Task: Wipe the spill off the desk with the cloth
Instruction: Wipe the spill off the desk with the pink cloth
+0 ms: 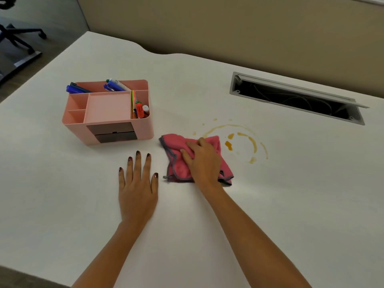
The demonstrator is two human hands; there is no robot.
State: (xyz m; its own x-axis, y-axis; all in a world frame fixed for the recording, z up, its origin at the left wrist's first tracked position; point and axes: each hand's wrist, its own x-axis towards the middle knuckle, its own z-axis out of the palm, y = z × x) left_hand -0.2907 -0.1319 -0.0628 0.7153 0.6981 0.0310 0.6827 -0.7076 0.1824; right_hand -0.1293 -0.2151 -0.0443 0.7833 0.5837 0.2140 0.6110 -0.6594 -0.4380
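Observation:
A pink cloth with a grey hem (177, 145) lies crumpled on the white desk (291, 183). My right hand (202, 161) presses down on it, fingers curled into the fabric. An orange-brown spill (229, 145) of ring-shaped streaks and drops marks the desk just to the right of the cloth; the cloth's far right corner touches the ring's left edge. To the left of the cloth, my left hand (138, 185) rests flat on the desk with fingers spread, holding nothing.
A pink desk organiser (143, 129) with pens and markers stands at the left behind my left hand. An open cable slot (295, 98) is cut into the desk at the back right. A beige partition runs behind the desk. An office chair base sits on the floor far left.

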